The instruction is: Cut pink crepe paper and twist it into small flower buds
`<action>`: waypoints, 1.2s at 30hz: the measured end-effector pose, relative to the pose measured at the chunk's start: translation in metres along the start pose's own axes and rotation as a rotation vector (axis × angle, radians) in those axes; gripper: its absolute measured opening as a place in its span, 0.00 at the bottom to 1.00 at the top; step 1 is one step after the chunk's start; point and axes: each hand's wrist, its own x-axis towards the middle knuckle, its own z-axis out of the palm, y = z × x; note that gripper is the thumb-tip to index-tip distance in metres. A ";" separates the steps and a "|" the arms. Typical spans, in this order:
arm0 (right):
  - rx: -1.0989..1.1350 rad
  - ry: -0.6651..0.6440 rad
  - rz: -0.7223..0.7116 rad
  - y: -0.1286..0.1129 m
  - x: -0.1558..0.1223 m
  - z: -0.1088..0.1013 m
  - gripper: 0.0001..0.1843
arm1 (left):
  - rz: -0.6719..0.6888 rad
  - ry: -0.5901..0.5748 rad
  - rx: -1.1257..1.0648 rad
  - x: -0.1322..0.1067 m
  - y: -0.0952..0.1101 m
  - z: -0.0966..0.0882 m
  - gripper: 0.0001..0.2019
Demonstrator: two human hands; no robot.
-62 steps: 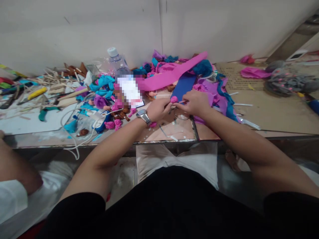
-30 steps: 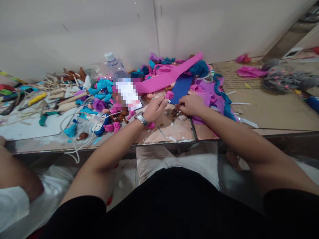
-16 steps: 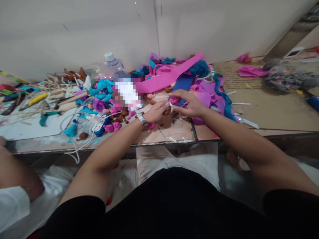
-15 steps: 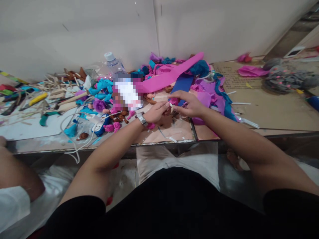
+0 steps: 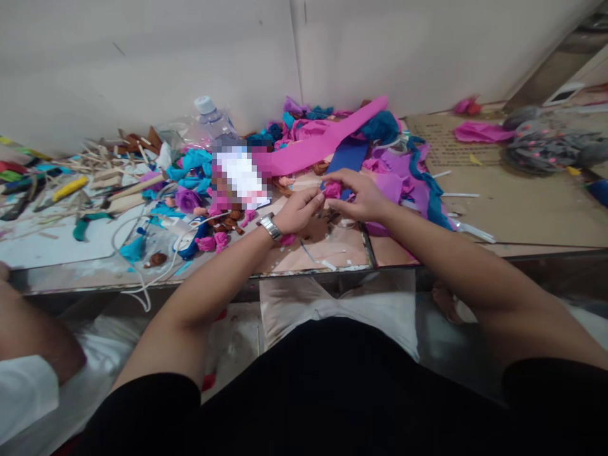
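Observation:
A small pink crepe-paper flower (image 5: 332,190) sits between my two hands above the table. My left hand (image 5: 300,211), with a metal watch (image 5: 270,227) on its wrist, has its thumb and fingers closed at the flower's left side. My right hand (image 5: 358,196) curves around the other side, its index finger over the top and its thumb below, touching the paper. The grip at the flower's base is hidden. Behind the hands lie a long pink crepe strip (image 5: 327,147) and a blue strip (image 5: 349,158). Purple crepe paper (image 5: 396,174) lies to the right.
At left are a phone (image 5: 242,174), a water bottle (image 5: 216,120), a white cable (image 5: 142,275), paper rosettes (image 5: 189,199), wooden sticks and a yellow-handled tool (image 5: 69,189). Cardboard (image 5: 465,218) and a grey bundle (image 5: 536,149) lie at right. Another person's arm (image 5: 33,326) shows at far left.
The white bit at my left fingertips has gone from sight, and more of the pink flower shows between the hands. My fingers have shifted slightly; the arms stay nearly in place.

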 end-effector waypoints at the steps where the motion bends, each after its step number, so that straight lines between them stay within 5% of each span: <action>1: 0.005 0.000 -0.026 -0.001 0.001 0.000 0.32 | -0.017 0.004 -0.032 0.001 -0.001 0.000 0.32; 6: 0.017 0.031 -0.038 -0.002 0.004 0.001 0.22 | -0.051 -0.034 -0.118 0.002 -0.003 0.000 0.33; 15: 0.087 0.088 0.176 -0.005 0.002 0.004 0.23 | 0.125 0.158 0.270 -0.002 0.005 -0.001 0.28; 23: 0.153 0.124 0.208 -0.007 0.002 0.004 0.26 | -0.075 0.254 -0.230 0.002 -0.001 0.005 0.30; 36: 0.353 0.136 0.427 -0.001 0.000 0.011 0.25 | -0.218 0.187 -0.517 0.005 -0.007 0.005 0.29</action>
